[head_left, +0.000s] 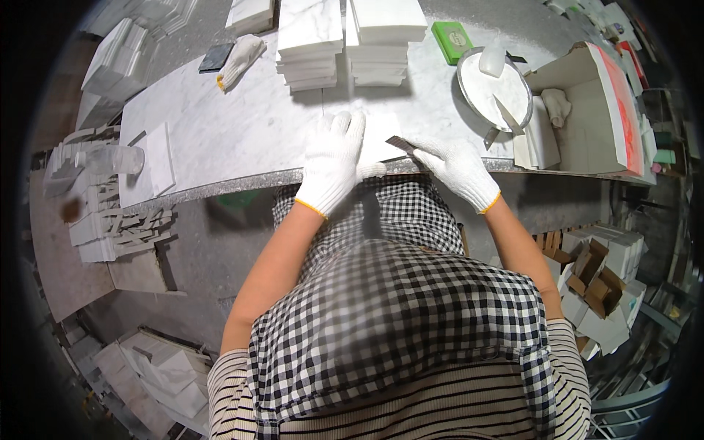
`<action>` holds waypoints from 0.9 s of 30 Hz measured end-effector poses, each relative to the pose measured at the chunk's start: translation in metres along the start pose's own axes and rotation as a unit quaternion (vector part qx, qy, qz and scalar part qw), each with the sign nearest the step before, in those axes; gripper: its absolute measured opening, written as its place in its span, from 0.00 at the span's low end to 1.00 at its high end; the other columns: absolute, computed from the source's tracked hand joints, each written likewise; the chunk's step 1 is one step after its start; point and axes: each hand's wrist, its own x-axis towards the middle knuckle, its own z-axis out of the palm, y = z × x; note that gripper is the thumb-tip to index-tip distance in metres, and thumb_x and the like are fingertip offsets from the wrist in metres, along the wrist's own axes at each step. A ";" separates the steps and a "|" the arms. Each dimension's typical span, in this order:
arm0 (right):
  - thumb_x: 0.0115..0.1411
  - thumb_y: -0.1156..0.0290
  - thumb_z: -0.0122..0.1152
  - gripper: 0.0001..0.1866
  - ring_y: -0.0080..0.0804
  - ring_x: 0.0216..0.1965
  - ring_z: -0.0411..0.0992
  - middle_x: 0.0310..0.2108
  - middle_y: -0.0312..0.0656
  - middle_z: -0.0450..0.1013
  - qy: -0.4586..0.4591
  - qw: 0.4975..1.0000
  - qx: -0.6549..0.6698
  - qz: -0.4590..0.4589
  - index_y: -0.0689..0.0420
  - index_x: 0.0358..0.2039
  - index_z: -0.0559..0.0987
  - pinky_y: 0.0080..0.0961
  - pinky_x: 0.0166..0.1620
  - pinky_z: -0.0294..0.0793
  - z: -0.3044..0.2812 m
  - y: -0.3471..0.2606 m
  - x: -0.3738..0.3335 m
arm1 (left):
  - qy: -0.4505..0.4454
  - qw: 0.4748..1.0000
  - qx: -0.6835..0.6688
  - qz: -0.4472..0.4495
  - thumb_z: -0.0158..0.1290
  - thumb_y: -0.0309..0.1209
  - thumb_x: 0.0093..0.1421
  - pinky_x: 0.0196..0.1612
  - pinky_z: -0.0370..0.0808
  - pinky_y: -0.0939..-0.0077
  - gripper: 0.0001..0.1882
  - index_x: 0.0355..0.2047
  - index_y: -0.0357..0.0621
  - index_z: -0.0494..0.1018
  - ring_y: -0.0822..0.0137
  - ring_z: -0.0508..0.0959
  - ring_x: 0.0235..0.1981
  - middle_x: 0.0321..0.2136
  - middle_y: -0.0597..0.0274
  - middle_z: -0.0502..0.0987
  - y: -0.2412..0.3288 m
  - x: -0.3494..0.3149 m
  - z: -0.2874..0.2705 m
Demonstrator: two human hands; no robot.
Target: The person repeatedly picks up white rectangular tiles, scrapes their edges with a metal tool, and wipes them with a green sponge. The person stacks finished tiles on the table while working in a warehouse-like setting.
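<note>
L hand, white glove, lies flat w/ fingers spread open, pressing a white tile at the near edge of the marble bench. R hand, gloved too, pinches 1 small dark strip against the tile's right side. Far side: 2 stacks of white tiles, 1 green block, 1 round pan, 1 spare glove.

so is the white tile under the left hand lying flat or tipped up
Lying flat. The white tile rests face-down on the marble bench, with the gloved left hand spread on top of it and the right hand at its edge.
</note>
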 end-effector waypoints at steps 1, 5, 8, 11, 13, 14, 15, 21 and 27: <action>0.66 0.59 0.59 0.19 0.49 0.43 0.81 0.45 0.50 0.81 -0.012 1.000 -0.003 0.008 0.46 0.56 0.82 0.37 0.46 0.78 -0.001 0.000 -0.001 | 0.000 1.000 -0.005 -0.007 0.72 0.54 0.34 0.51 0.72 0.58 0.52 0.57 0.40 0.69 0.50 0.73 0.47 0.45 0.53 0.74 0.000 -0.001 0.001; 0.66 0.60 0.59 0.19 0.50 0.42 0.80 0.43 0.50 0.81 -0.025 0.999 -0.020 -0.001 0.45 0.56 0.82 0.38 0.45 0.78 -0.007 -0.007 -0.001 | -0.001 1.000 -0.010 -0.017 0.73 0.54 0.34 0.51 0.72 0.58 0.52 0.57 0.40 0.69 0.50 0.73 0.47 0.45 0.54 0.74 0.000 -0.002 0.001; 0.65 0.61 0.60 0.18 0.52 0.40 0.79 0.41 0.51 0.81 -0.031 0.999 -0.024 0.001 0.47 0.55 0.83 0.39 0.44 0.77 -0.009 -0.005 -0.002 | -0.006 1.000 0.004 -0.016 0.72 0.54 0.34 0.51 0.72 0.58 0.52 0.57 0.40 0.68 0.50 0.73 0.47 0.45 0.54 0.74 0.001 0.000 0.000; 0.64 0.62 0.61 0.18 0.51 0.37 0.79 0.38 0.51 0.81 -0.004 0.997 -0.025 -0.068 0.49 0.54 0.83 0.39 0.41 0.77 0.002 0.010 -0.013 | 0.007 1.000 -0.013 -0.009 0.72 0.54 0.35 0.52 0.72 0.58 0.52 0.57 0.40 0.68 0.50 0.73 0.47 0.45 0.53 0.74 0.000 -0.001 0.003; 0.65 0.63 0.61 0.18 0.49 0.36 0.79 0.38 0.51 0.81 -0.035 0.998 -0.048 -0.025 0.49 0.54 0.83 0.37 0.41 0.77 -0.004 0.005 -0.021 | 0.014 1.000 -0.018 -0.004 0.72 0.55 0.35 0.52 0.71 0.58 0.52 0.57 0.40 0.68 0.50 0.73 0.47 0.45 0.53 0.74 -0.002 -0.002 0.005; 0.65 0.64 0.61 0.18 0.47 0.35 0.79 0.38 0.51 0.81 -0.052 0.997 -0.060 -0.005 0.50 0.54 0.83 0.37 0.41 0.77 -0.008 0.000 -0.024 | 0.013 1.000 -0.012 -0.003 0.72 0.55 0.35 0.52 0.71 0.58 0.52 0.58 0.40 0.68 0.50 0.72 0.47 0.45 0.53 0.74 -0.004 -0.002 0.006; 0.66 0.65 0.59 0.18 0.43 0.34 0.79 0.39 0.50 0.82 -0.026 0.999 -0.036 -0.031 0.51 0.55 0.82 0.35 0.41 0.77 -0.007 0.005 -0.028 | 0.012 1.000 -0.005 -0.003 0.72 0.55 0.35 0.52 0.71 0.58 0.52 0.58 0.40 0.68 0.50 0.72 0.48 0.45 0.53 0.73 -0.004 -0.003 0.006; 0.68 0.63 0.58 0.19 0.42 0.37 0.81 0.41 0.49 0.82 0.060 0.996 0.053 -0.031 0.50 0.57 0.81 0.34 0.43 0.77 -0.002 0.008 -0.019 | -0.006 1.000 -0.013 -0.012 0.72 0.55 0.35 0.52 0.71 0.57 0.52 0.57 0.40 0.69 0.50 0.72 0.48 0.45 0.53 0.73 -0.001 -0.001 0.002; 0.67 0.62 0.60 0.18 0.46 0.38 0.81 0.41 0.48 0.82 0.044 0.999 0.009 -0.006 0.47 0.56 0.82 0.34 0.44 0.78 0.000 0.004 -0.008 | -0.007 0.999 -0.037 -0.021 0.72 0.54 0.35 0.53 0.70 0.57 0.53 0.59 0.39 0.67 0.49 0.72 0.49 0.47 0.52 0.73 -0.001 -0.002 0.002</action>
